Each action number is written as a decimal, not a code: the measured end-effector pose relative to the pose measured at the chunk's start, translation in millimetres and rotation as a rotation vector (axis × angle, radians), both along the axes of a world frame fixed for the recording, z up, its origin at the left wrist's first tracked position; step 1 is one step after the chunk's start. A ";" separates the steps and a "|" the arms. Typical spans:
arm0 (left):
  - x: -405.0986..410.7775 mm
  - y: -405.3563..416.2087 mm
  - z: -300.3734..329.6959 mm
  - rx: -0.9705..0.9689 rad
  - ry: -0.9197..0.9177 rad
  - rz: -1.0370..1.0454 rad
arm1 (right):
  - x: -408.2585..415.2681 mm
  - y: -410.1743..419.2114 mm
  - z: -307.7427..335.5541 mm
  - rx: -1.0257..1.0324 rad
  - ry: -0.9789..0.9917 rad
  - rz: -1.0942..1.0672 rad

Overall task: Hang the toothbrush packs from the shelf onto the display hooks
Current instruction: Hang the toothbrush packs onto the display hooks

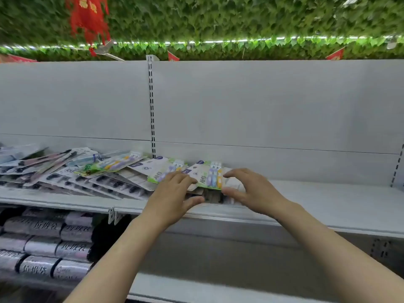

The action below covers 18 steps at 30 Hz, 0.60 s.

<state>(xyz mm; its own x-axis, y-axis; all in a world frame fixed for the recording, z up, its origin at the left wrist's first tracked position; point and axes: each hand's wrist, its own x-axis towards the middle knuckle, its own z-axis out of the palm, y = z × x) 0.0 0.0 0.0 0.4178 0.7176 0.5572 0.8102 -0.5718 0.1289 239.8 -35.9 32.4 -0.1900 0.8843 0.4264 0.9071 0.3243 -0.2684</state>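
toothbrush pack (207, 177), green-and-white card, between left hand (172, 193) and right hand (249, 191)

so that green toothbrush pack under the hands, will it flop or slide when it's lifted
The green toothbrush pack looks like flat card with a blister, so probably fairly stiff and light. It lies loose atop other packs, so it may slide. Both hands bracket it.

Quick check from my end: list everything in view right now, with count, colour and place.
toothbrush packs: many, count unclear, mostly white and black with some green, heaped on the shelf's left half
green-edged toothbrush pack: one, between both hands
shelf: one, grey
back panel: grey, bare, no hooks visible
slotted upright: one, centre
rolled packs: several, silvery-grey, lower left
leaf wall: green, top
red ornament: one, upper left
left hand: on the pile
right hand: at the pack's right edge
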 end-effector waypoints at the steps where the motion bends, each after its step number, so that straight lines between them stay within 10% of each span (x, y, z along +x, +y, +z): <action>1: 1.9 3.9 -3.1 0.016 -0.018 0.009 | -0.7 8.6 -0.7 -0.027 0.054 -0.010; 18: 16.9 31.3 -13.9 -0.026 0.039 0.092 | -13.3 69.5 -4.2 -0.259 0.508 0.074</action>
<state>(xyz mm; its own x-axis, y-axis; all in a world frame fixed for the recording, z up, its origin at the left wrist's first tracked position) 16.9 31.3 -13.9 0.3705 0.7681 0.5222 0.8637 -0.4917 0.1105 226.5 33.6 28.3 -0.0830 0.9643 0.2514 0.6206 0.2474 -0.7440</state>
